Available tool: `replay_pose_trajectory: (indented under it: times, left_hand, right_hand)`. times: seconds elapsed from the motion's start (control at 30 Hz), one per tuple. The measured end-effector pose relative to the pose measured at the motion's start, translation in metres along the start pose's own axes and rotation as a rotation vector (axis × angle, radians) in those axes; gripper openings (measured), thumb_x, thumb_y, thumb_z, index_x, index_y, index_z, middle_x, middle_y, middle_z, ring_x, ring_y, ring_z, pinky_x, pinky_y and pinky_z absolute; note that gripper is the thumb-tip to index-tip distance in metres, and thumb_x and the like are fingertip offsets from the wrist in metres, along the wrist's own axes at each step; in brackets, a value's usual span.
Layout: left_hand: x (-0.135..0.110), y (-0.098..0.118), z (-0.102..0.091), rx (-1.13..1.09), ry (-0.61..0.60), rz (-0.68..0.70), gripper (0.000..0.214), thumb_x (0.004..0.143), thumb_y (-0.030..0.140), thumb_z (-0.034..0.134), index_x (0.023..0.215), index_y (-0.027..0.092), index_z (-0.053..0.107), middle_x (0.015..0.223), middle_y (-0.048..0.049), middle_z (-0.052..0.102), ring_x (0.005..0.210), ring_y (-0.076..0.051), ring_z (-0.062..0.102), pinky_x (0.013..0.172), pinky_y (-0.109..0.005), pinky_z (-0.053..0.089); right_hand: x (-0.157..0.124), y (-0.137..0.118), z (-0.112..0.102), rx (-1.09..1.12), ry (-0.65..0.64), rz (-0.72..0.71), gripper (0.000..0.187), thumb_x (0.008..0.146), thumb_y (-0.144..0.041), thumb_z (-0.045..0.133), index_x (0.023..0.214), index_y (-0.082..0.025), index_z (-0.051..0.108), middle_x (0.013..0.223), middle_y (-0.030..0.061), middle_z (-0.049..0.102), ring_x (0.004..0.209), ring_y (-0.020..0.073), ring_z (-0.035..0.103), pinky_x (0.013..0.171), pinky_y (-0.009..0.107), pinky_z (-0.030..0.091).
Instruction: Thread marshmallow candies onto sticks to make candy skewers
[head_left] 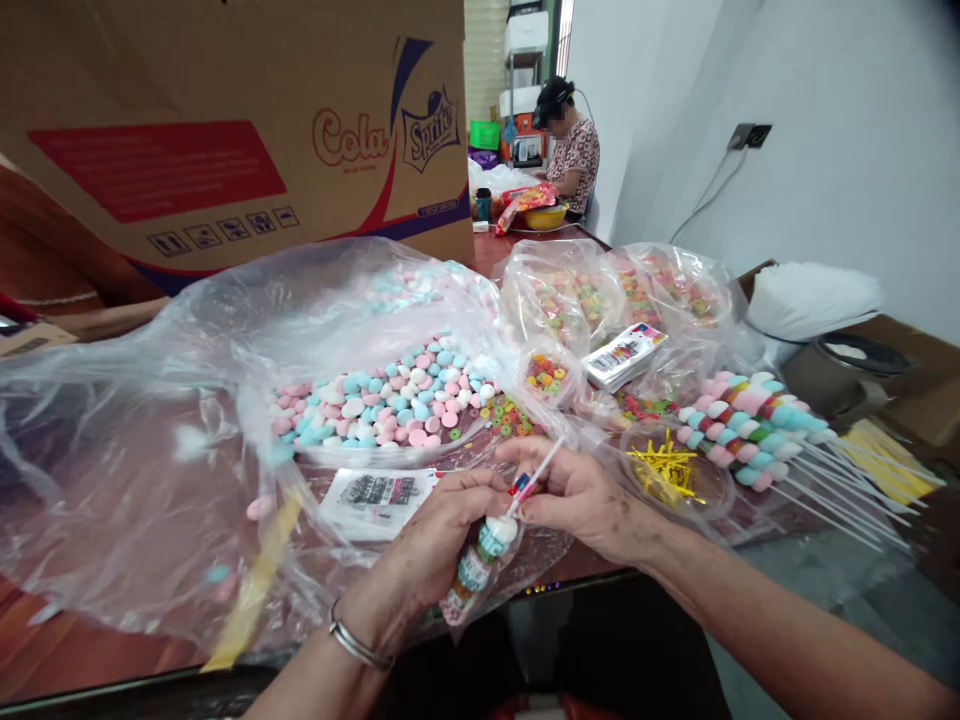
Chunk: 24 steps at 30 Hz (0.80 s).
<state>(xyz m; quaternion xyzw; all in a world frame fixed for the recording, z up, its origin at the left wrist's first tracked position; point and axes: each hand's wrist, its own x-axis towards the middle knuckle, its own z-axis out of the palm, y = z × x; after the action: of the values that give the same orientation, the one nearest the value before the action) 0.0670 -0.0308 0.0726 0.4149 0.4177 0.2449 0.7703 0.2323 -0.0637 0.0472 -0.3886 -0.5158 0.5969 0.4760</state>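
Note:
My left hand is closed around a candy skewer wrapped in a clear sleeve, stacked with white, teal and pink pieces. My right hand pinches the top of the same skewer, where its thin white stick pokes out beside a small red piece. Both hands hover at the table's near edge. Just beyond them lies a big clear bag of pink, blue and white marshmallow candies. A silver bracelet sits on my left wrist.
Finished skewers lie piled at right, beside a clear dish of yellow twist ties. Bags of coloured ring candy and printed labels sit behind. A cardboard box stands at back left. Another person works far back.

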Motion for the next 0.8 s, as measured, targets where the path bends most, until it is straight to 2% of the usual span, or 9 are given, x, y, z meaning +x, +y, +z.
replay_pose_trajectory:
  times: [0.1,0.17,0.27,0.33,0.43,0.57,0.67,0.73,0.8]
  left_hand:
    - [0.002,0.000,-0.004,-0.073,-0.128,-0.177,0.012,0.058,0.013,0.061,0.070,0.013,0.063,0.055,-0.0040,0.066,0.041,-0.015,0.059,0.038,-0.022,0.045]
    - [0.002,-0.002,-0.006,-0.129,-0.224,-0.239,0.014,0.066,0.022,0.062,0.076,0.013,0.064,0.062,-0.0075,0.070,0.045,-0.019,0.064,0.039,-0.025,0.049]
    - [0.001,-0.002,-0.008,-0.119,-0.328,-0.201,0.029,0.078,0.038,0.063,0.081,0.010,0.068,0.064,-0.0091,0.070,0.044,-0.015,0.061,0.038,-0.021,0.046]
    - [-0.001,0.000,-0.010,-0.068,-0.365,-0.179,0.032,0.080,0.040,0.067,0.083,0.008,0.071,0.061,-0.0071,0.066,0.042,-0.010,0.055,0.038,-0.018,0.041]
    - [-0.004,0.002,-0.011,0.009,-0.357,-0.190,0.030,0.079,0.038,0.072,0.079,0.008,0.071,0.060,-0.0043,0.063,0.042,-0.007,0.051,0.041,-0.016,0.037]
    - [-0.005,0.002,-0.007,0.086,-0.222,-0.135,0.032,0.080,0.040,0.073,0.067,0.012,0.066,0.057,-0.0016,0.060,0.041,-0.006,0.047,0.040,-0.016,0.032]
    - [-0.003,0.000,-0.006,0.114,-0.181,-0.123,0.033,0.080,0.040,0.072,0.062,0.013,0.063,0.052,0.0005,0.057,0.039,-0.006,0.043,0.039,-0.018,0.027]
    - [-0.002,-0.004,-0.006,0.126,-0.230,-0.111,0.036,0.082,0.041,0.070,0.060,0.014,0.062,0.050,0.0008,0.054,0.040,-0.007,0.043,0.041,-0.019,0.028]
    - [-0.001,-0.007,-0.006,0.140,-0.292,-0.128,0.036,0.080,0.042,0.070,0.061,0.014,0.062,0.050,0.0004,0.054,0.042,-0.008,0.042,0.043,-0.020,0.030]
  right_hand:
    - [-0.005,-0.004,-0.009,-0.295,-0.084,-0.161,0.011,0.087,-0.023,0.062,0.094,-0.018,0.070,0.087,0.0013,0.069,0.081,0.0143,0.064,0.078,0.028,0.050]
    - [-0.007,-0.006,-0.014,-0.446,-0.054,-0.315,0.015,0.092,-0.022,0.056,0.091,-0.018,0.070,0.088,0.0029,0.070,0.083,0.0149,0.064,0.081,0.029,0.050]
    - [-0.009,-0.009,-0.016,-0.617,-0.031,-0.426,0.019,0.095,-0.022,0.052,0.087,-0.019,0.068,0.081,0.0032,0.068,0.080,0.0152,0.062,0.079,0.028,0.049]
    - [-0.009,-0.010,-0.015,-0.690,-0.021,-0.434,0.023,0.096,-0.021,0.049,0.080,-0.019,0.065,0.076,0.0021,0.066,0.076,0.0148,0.060,0.075,0.027,0.048]
    - [-0.011,-0.008,-0.012,-0.712,0.029,-0.419,0.025,0.097,-0.019,0.045,0.079,-0.019,0.062,0.078,0.0018,0.065,0.077,0.0144,0.060,0.075,0.026,0.047]
    - [-0.021,-0.005,-0.010,-0.907,0.130,-0.340,0.026,0.098,-0.017,0.043,0.080,-0.018,0.062,0.076,0.0030,0.063,0.075,0.0158,0.058,0.070,0.028,0.047]
    - [-0.032,-0.007,-0.011,-1.260,0.191,-0.512,0.025,0.100,-0.019,0.041,0.098,-0.017,0.066,0.088,0.0088,0.068,0.084,0.0213,0.059,0.080,0.036,0.047]
    - [-0.039,-0.010,-0.011,-1.444,0.141,-0.686,0.030,0.101,-0.020,0.038,0.119,-0.016,0.063,0.112,0.0126,0.068,0.106,0.0265,0.056,0.097,0.046,0.042]
    - [-0.042,-0.011,-0.011,-1.528,0.049,-0.821,0.034,0.100,-0.017,0.038,0.125,-0.014,0.060,0.122,0.0121,0.066,0.117,0.0282,0.051,0.109,0.050,0.033]
